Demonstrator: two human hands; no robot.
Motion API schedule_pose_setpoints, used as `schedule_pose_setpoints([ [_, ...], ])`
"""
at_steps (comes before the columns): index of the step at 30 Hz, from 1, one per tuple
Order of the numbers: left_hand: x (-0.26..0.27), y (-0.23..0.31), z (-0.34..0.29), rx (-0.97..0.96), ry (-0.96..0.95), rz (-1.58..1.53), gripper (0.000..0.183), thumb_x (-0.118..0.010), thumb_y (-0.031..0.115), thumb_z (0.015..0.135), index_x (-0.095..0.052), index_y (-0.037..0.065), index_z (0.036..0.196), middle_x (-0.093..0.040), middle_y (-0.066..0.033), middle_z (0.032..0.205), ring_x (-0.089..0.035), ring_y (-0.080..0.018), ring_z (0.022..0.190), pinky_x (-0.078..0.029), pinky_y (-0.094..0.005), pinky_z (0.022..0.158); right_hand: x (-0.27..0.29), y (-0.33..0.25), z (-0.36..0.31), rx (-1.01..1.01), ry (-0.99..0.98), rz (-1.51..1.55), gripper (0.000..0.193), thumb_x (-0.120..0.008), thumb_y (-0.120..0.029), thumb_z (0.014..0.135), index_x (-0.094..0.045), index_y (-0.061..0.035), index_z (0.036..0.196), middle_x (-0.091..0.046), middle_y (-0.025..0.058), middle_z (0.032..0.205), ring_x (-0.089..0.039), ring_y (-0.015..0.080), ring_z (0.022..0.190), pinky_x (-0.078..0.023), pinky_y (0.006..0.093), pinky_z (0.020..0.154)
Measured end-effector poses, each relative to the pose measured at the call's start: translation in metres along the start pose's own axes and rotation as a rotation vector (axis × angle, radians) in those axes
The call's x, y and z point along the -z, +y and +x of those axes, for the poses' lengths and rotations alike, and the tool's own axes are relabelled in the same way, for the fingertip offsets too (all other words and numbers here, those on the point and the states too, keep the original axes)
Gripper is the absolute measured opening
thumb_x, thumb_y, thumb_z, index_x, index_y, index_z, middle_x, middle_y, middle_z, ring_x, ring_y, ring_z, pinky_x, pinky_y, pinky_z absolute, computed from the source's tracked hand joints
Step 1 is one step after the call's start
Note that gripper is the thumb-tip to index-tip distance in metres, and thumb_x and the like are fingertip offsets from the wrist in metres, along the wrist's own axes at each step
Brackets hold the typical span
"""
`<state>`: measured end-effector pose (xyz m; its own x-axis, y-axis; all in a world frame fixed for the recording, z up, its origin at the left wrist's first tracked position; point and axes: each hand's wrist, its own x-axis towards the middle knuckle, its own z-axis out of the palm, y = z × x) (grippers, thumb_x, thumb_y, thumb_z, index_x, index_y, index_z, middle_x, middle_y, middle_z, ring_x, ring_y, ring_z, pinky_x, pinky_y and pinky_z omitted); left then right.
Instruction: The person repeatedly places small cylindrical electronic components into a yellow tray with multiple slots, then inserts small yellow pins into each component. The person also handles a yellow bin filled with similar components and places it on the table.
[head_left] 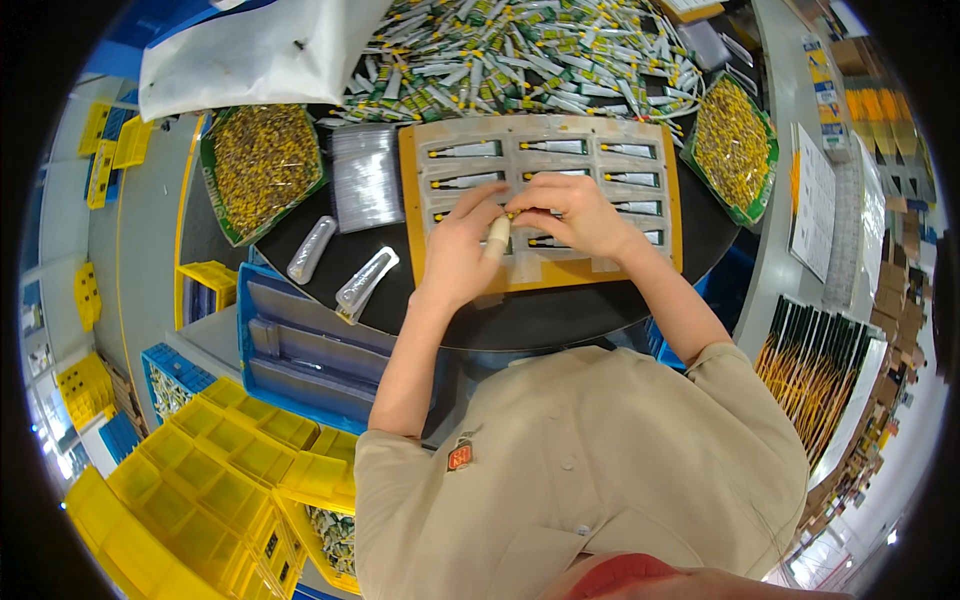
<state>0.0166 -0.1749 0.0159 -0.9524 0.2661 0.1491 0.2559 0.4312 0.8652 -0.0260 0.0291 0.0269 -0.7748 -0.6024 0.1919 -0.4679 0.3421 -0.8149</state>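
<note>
A wide orange board (410, 170) with a pale slotted top lies before me on the round black table. Small white-and-green tubes with yellow tips, such as one at the top middle (555, 147), rest in its slots. Above the lower middle of the board, my left hand (460, 245) and my right hand (580, 215) meet at the fingertips. Both are pinched round a small yellow piece (511, 214), mostly hidden by the fingers. One left finger wears a pale cover. My hands hide several slots beneath them.
Behind the board spreads a large heap of tubes (520, 60). Boxes of small yellow-and-brown pieces stand left (262, 165) and right (735, 145). Stacked clear trays (366, 178) and two clear plastic shells (367, 284) lie left. Yellow bins (215, 450) and a blue crate (310, 340) stand below.
</note>
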Motion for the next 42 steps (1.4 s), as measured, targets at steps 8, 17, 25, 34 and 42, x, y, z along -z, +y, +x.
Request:
schedule_pose_setpoints([
  [8,-0.020,0.014,0.021,-0.063,-0.285,0.077,0.012,-0.062,0.010,0.087,-0.061,0.004,0.098,-0.062,-0.0161,0.095,-0.060,-0.0412,0.087,-0.049,-0.0462,0.073,0.040,0.028,-0.040,0.033,0.008,-0.024,0.009,-0.070,-0.010,0.086,-0.070,-0.0033,0.092,-0.065,0.0104,0.084,-0.063,0.0280,0.074,-0.051,0.0362,0.065],
  [17,-0.051,-0.003,0.110,-0.283,-0.046,0.437,0.012,-0.064,0.002,0.084,-0.062,0.006,0.095,-0.064,-0.0063,0.100,-0.065,-0.0325,0.082,-0.052,-0.0403,0.063,0.112,0.111,-0.078,-0.019,0.417,-0.546,0.011,-0.074,-0.006,0.083,-0.071,-0.0025,0.092,-0.064,0.0093,0.083,-0.063,0.0245,0.076,-0.051,0.0330,0.067],
  [25,-0.059,-0.004,0.114,-0.195,-0.033,0.388,0.020,-0.067,-0.003,0.080,-0.063,0.004,0.099,-0.065,-0.0086,0.104,-0.066,-0.0331,0.081,-0.053,-0.0377,0.065,0.106,0.106,-0.106,0.035,0.354,-0.543,0.017,-0.077,-0.007,0.078,-0.073,-0.0064,0.094,-0.065,0.0059,0.088,-0.063,0.0232,0.080,-0.051,0.0329,0.070],
  [34,-0.091,0.027,0.065,0.084,-0.084,0.014,0.016,-0.062,-0.004,0.084,-0.065,0.001,0.099,-0.066,-0.0136,0.096,-0.064,-0.0289,0.079,-0.051,-0.0333,0.072,0.088,0.076,-0.134,-0.022,0.415,-0.545,0.020,-0.077,-0.009,0.075,-0.072,-0.0088,0.094,-0.062,0.0043,0.091,-0.059,0.0237,0.085,-0.049,0.0347,0.075],
  [42,-0.081,0.025,0.031,0.090,-0.047,-0.041,0.013,-0.063,-0.002,0.085,-0.065,0.000,0.098,-0.065,-0.0146,0.093,-0.063,-0.0297,0.076,-0.050,-0.0328,0.068,0.073,0.077,-0.124,-0.040,0.487,-0.675,0.024,-0.073,-0.010,0.081,-0.072,-0.0097,0.104,-0.063,0.0039,0.103,-0.057,0.0251,0.096,-0.047,0.0379,0.083],
])
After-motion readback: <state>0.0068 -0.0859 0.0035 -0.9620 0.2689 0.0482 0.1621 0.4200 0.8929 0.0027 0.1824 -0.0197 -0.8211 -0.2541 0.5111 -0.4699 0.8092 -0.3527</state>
